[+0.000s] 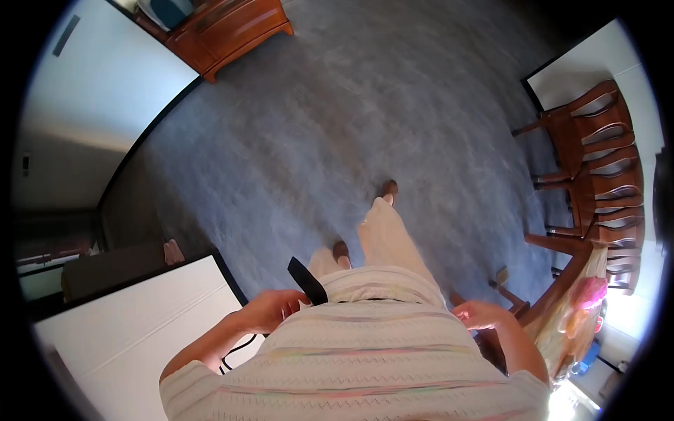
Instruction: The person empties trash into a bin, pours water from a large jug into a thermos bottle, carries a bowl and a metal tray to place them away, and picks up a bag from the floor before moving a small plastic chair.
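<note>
My left hand (276,309) is at the left side of my waist, its fingers curled in against a black strap (306,282). The flat end of that strap sticks out forward past the hem of my light knitted top (379,351). Below the left forearm hangs a thin black cable (239,349). On the other side of the waist, my right hand (480,315) is closed with bent fingers by the edge of the top; what lies between them is hidden. Beige trousers (393,242) and brown shoes (390,187) show beneath, one foot ahead of the other.
Bluish-grey floor (316,140) stretches ahead. Wooden chairs (586,140) line the right wall, beside a table with a plastic-like cover (540,333) bearing a pink item (592,292). A wooden cabinet (228,31) stands far left. White panels (140,330) border the left side.
</note>
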`<state>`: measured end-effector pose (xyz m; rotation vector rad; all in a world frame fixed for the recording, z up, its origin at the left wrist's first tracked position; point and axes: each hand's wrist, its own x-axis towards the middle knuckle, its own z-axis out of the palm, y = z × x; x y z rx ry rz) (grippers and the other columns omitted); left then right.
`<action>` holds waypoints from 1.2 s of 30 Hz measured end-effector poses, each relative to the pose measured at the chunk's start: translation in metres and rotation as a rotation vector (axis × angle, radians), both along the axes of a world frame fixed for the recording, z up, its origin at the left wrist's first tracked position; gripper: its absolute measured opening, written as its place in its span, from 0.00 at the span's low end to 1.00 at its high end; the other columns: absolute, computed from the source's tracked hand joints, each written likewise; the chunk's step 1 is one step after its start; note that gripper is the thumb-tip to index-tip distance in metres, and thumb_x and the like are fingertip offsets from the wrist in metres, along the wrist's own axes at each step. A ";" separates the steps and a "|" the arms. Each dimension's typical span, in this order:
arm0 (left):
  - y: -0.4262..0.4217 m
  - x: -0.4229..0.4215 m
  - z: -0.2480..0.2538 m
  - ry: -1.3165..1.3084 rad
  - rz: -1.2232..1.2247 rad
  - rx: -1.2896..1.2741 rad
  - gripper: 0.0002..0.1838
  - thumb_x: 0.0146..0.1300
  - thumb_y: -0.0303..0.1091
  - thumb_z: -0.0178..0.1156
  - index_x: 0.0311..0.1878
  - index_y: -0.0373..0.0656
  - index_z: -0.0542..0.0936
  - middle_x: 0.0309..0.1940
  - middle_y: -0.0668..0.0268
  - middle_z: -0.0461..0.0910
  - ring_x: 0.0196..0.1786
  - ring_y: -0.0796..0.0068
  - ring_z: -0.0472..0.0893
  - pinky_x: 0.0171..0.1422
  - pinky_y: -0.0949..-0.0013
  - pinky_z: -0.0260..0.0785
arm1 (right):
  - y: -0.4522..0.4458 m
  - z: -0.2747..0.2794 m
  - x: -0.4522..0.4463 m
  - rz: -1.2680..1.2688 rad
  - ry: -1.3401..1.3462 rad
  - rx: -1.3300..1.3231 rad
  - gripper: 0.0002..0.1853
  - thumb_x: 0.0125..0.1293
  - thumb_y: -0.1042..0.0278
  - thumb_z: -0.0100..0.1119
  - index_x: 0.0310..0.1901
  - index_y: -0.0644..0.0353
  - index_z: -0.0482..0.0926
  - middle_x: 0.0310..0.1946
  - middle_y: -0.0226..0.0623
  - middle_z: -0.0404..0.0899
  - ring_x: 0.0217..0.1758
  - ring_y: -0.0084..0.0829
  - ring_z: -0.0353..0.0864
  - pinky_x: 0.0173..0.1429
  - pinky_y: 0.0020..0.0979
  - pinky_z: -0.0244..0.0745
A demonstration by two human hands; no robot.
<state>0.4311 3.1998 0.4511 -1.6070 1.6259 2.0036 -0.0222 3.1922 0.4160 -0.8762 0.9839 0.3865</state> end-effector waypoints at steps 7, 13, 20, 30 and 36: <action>-0.170 -0.051 -0.009 -0.017 -0.234 -0.706 0.13 0.52 0.33 0.61 0.43 0.52 0.78 0.40 0.65 0.75 0.38 0.61 0.76 0.40 0.66 0.69 | -0.207 -0.010 0.052 0.033 -0.152 -0.230 0.13 0.63 0.60 0.53 0.35 0.62 0.78 0.26 0.30 0.78 0.30 0.21 0.76 0.33 0.24 0.72; -0.272 -0.058 -0.019 -0.201 -0.592 -0.265 0.11 0.51 0.33 0.61 0.39 0.46 0.81 0.33 0.63 0.80 0.36 0.60 0.77 0.39 0.64 0.70 | -0.346 -0.010 0.147 0.366 -0.482 -0.430 0.20 0.61 0.52 0.52 0.37 0.66 0.79 0.30 0.42 0.80 0.34 0.29 0.78 0.37 0.31 0.70; -0.319 -0.012 0.002 0.358 0.519 0.411 0.17 0.53 0.26 0.62 0.48 0.34 0.76 0.38 0.62 0.80 0.42 0.75 0.78 0.46 0.74 0.70 | -0.422 -0.016 0.250 0.721 -0.739 -0.454 0.19 0.59 0.55 0.56 0.42 0.65 0.78 0.31 0.43 0.80 0.35 0.34 0.78 0.40 0.31 0.71; -0.466 0.071 -0.022 0.718 0.779 0.732 0.19 0.61 0.30 0.56 0.54 0.31 0.72 0.53 0.58 0.73 0.53 0.72 0.73 0.61 0.71 0.63 | -0.630 -0.008 0.330 0.683 -0.838 -0.040 0.13 0.62 0.62 0.57 0.36 0.67 0.79 0.27 0.27 0.77 0.30 0.17 0.70 0.34 0.23 0.66; -0.600 0.109 -0.004 0.618 0.231 0.465 0.12 0.64 0.33 0.54 0.45 0.35 0.79 0.51 0.71 0.74 0.51 0.81 0.68 0.57 0.75 0.58 | -0.731 -0.019 0.371 0.750 -0.882 0.126 0.15 0.58 0.60 0.61 0.38 0.64 0.80 0.28 0.25 0.78 0.30 0.16 0.70 0.32 0.22 0.66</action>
